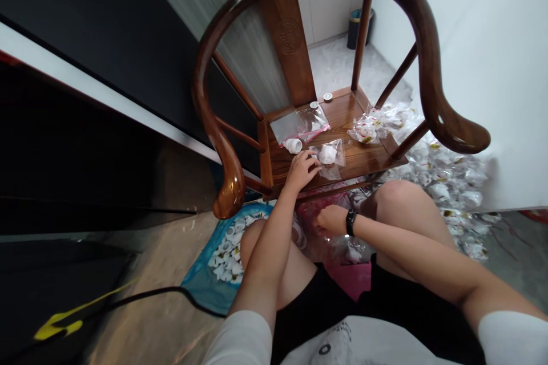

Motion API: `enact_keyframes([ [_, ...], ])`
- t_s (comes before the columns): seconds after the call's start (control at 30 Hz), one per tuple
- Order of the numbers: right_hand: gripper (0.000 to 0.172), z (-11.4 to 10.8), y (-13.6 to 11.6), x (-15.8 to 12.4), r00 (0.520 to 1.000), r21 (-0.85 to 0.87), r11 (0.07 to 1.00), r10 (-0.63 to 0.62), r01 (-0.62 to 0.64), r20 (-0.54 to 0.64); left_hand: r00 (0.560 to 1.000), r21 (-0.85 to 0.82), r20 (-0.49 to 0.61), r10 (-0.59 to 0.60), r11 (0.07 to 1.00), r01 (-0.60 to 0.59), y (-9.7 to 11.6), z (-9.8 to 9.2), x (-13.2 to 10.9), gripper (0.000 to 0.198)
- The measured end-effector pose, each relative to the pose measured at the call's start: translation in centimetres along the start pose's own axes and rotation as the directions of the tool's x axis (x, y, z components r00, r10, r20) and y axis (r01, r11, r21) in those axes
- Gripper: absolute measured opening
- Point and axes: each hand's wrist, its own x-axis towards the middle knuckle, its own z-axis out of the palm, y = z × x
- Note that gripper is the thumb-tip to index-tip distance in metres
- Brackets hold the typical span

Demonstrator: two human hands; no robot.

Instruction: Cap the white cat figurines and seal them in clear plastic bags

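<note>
My left hand (pixel 303 170) is over the front edge of the wooden chair seat (pixel 353 159), fingers bent and apart, holding nothing I can see. Its fingertips are close to a white plastic piece (pixel 327 153) lying on a small clear bag (pixel 338 150). A white cup-shaped part (pixel 293 145) rests just behind that hand. Lower down, between the knees, my right hand (pixel 332 220) is closed, a black band (pixel 351 221) on its wrist. It is over pink and clear plastic (pixel 357 276); whatever its fingers hold is hidden.
Clear bags (pixel 299 124) and two small white caps (pixel 327 97) lie on the seat. Bagged white pieces (pixel 449 177) are heaped on the right. A blue mesh holder (pixel 214 291) of loose white pieces stands left. The chair's curved armrest (pixel 205 68) surrounds the seat.
</note>
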Motion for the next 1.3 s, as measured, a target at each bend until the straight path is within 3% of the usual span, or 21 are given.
enact_keyframes([
  [0.07, 0.025, -0.9, 0.5, -0.4, 0.999, -0.006, 1.000, 0.004, -0.004, -0.036, 0.998, -0.043, -0.006, 0.058, 0.997, -0.058, 0.6, -0.2, 0.2, 0.007],
  [0.17, 0.024, -2.6, 1.6, -1.3, 0.980, 0.055, 0.998, -0.002, 0.013, -0.200, 0.993, -0.152, -0.040, 0.107, 0.982, -0.112, 1.5, -0.3, 0.4, 0.013],
  [0.23, 0.024, -3.7, 2.4, -2.2, 0.938, 0.123, 0.988, -0.048, 0.095, -0.343, 0.992, -0.267, -0.106, 0.068, 0.959, -0.094, 1.8, -0.1, 0.6, 0.016],
  [0.3, 0.026, -4.7, 2.9, -3.3, 0.863, 0.197, 0.961, -0.071, 0.193, -0.500, 0.981, -0.391, -0.191, -0.036, 0.919, -0.043, 1.8, 0.4, 0.7, 0.016],
  [0.4, 0.026, -5.9, 3.6, -5.0, 0.684, 0.347, 0.902, 0.085, 0.255, -0.724, 0.938, -0.579, -0.281, -0.202, 0.816, 0.002, 1.3, 1.2, 1.1, 0.021],
  [0.47, 0.026, -6.5, 4.4, -5.8, 0.492, 0.470, 0.854, 0.318, 0.221, -0.810, 0.914, -0.686, -0.303, -0.269, 0.728, -0.013, 1.0, 1.5, 1.4, 0.026],
  [0.53, 0.023, -6.8, 5.5, -6.1, 0.293, 0.589, 0.781, 0.525, 0.208, -0.799, 0.900, -0.758, -0.304, -0.311, 0.652, -0.031, 1.1, 1.6, 1.6, 0.033],
  [0.57, 0.022, -6.9, 6.1, -6.0, 0.246, 0.645, 0.733, 0.598, 0.215, -0.762, 0.897, -0.786, -0.294, -0.330, 0.618, -0.030, 1.3, 1.6, 1.6, 0.036],
  [0.6, 0.024, -6.9, 6.8, -5.9, 0.244, 0.697, 0.681, 0.653, 0.225, -0.717, 0.896, -0.814, -0.275, -0.349, 0.581, -0.023, 1.5, 1.5, 1.6, 0.039],
  [0.73, 0.031, -7.1, 8.3, -5.6, 0.412, 0.807, 0.539, 0.696, 0.240, -0.588, 0.884, -0.895, -0.172, -0.434, 0.445, 0.044, 2.4, 0.8, 1.3, 0.048],
  [0.87, 0.031, -7.4, 8.0, -5.9, 0.469, 0.777, 0.561, 0.625, 0.287, -0.624, 0.848, -0.889, -0.230, -0.476, 0.458, 0.016, 2.4, 0.0, 1.0, 0.046],
  [0.93, 0.027, -7.4, 7.4, -6.1, 0.531, 0.752, 0.603, 0.560, 0.265, -0.636, 0.810, -0.862, -0.315, -0.495, 0.507, -0.025, 1.9, -0.5, 1.0, 0.042],
  [1.07, 0.006, -5.9, 5.7, -4.9, 0.736, 0.620, 0.759, 0.301, 0.201, -0.607, 0.703, -0.781, -0.461, -0.542, 0.624, -0.031, 0.7, -1.5, 1.1, 0.035],
  [1.13, 0.014, -4.4, 4.6, -3.5, 0.822, 0.523, 0.833, 0.167, 0.177, -0.544, 0.664, -0.752, -0.499, -0.556, 0.659, -0.013, 0.2, -1.8, 1.3, 0.032],
  [1.2, 0.027, -2.7, 3.5, -1.7, 0.886, 0.381, 0.915, 0.059, 0.136, -0.459, 0.646, -0.745, -0.517, -0.561, 0.666, -0.018, -0.1, -2.0, 1.4, 0.029],
  [1.3, 0.024, -0.4, 2.0, 0.6, 0.947, 0.100, 0.992, -0.045, 0.080, -0.319, 0.650, -0.776, -0.495, -0.576, 0.630, -0.033, -0.3, -2.0, 1.5, 0.027],
])
